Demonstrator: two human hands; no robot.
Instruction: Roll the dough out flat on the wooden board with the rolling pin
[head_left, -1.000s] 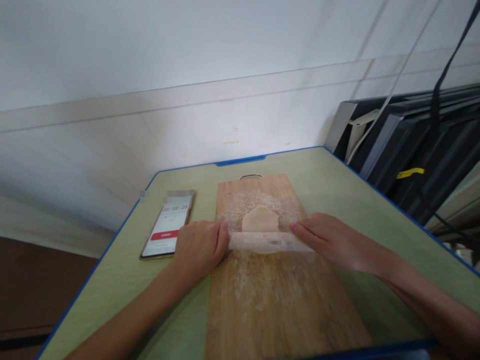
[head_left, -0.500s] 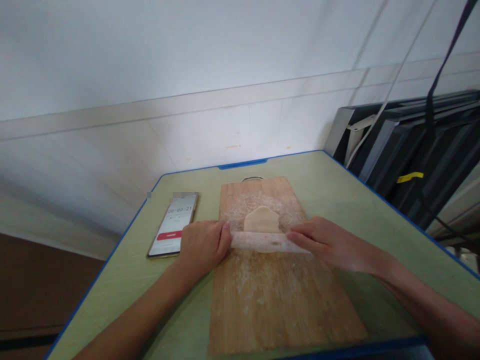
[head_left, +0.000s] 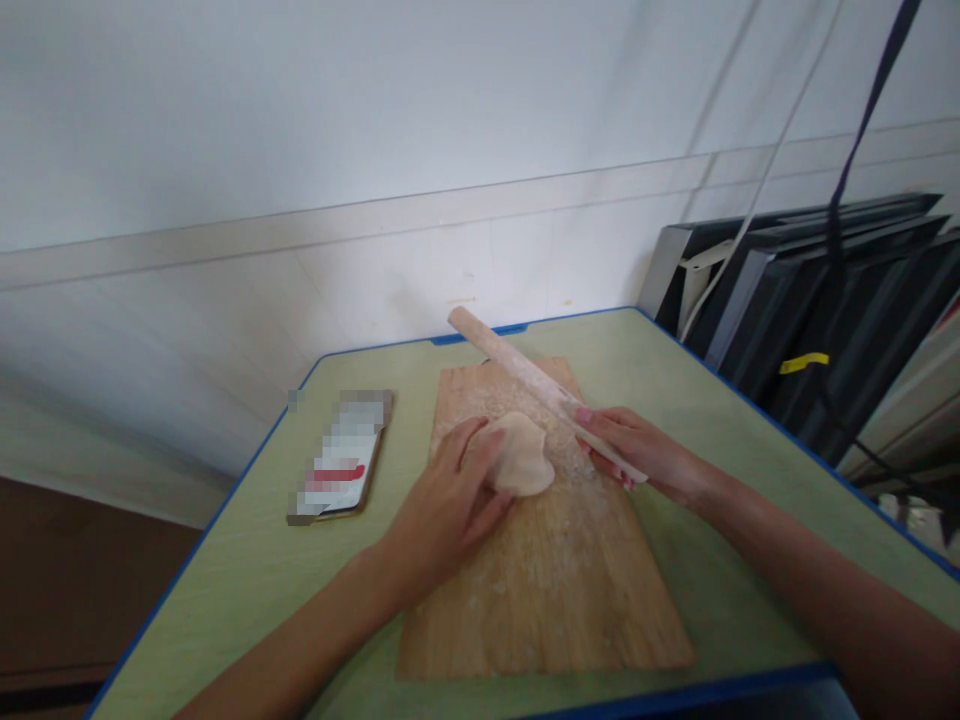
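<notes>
A flat, roughly round piece of dough (head_left: 523, 460) lies over the floury middle of a wooden cutting board (head_left: 555, 600). My left hand (head_left: 442, 500) grips its left side, with fingers across the top and the thumb along the near edge. In my right hand (head_left: 626, 440) is a flour-dusted rolling pin (head_left: 517, 365), gripped near its right end. The pin slants up and away to the left, off the dough and above the board's far part. Part of the dough's left edge is hidden under my left fingers.
A phone (head_left: 341, 460) with a partly blurred screen lies left of the board on the green, blue-edged table (head_left: 630, 350). Behind stands a white wall (head_left: 420, 240). Dark flat panels (head_left: 810, 300) lean beyond the table's right edge, and a dark strap (head_left: 862, 170) hangs before them.
The rolling pin has come up off the dough and swung to a slant in my right hand. My left hand has let go of the pin and taken hold of the dough, which has turned.
</notes>
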